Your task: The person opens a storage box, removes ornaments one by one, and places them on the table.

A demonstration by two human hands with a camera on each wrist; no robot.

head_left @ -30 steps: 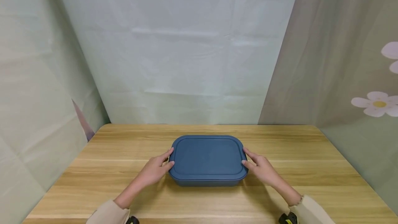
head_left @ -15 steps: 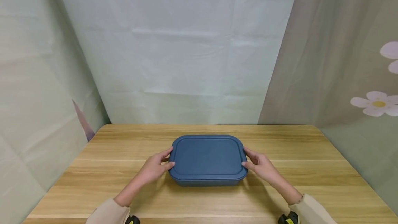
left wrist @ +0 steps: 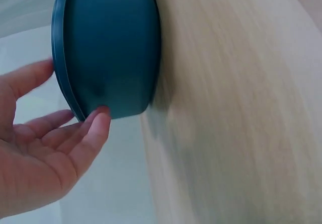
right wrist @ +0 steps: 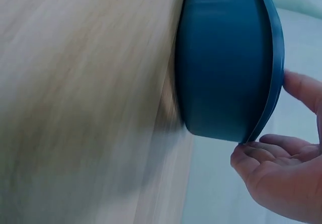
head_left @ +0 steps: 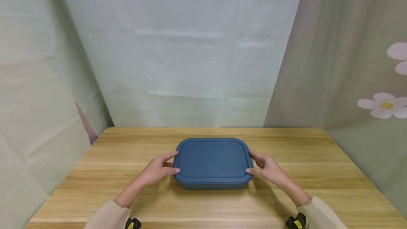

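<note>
Blue plastic is all your hands deal with here: a lidded container (head_left: 212, 163) sits flat near the middle of the wooden table (head_left: 318, 172), its long axis running left to right across your view, lid up.

Your left hand (head_left: 155, 171) is at its left short end and your right hand (head_left: 268, 170) at the right — fingertips of each touch the lid's rim, thumbs near the front corners. Neither hand has closed round anything yet; the fingers lie fairly straight and relaxed, touching rather than clasping, as the left wrist view (left wrist: 40, 153) and the right wrist view (right wrist: 282, 173) both show.

As for progress, you're at the very start, by my reading: the lid (head_left: 212, 158) looks fully seated, level on the base all round, and the box rests on the table — not lifted. Everything past placing your hands is left to do.
</note>
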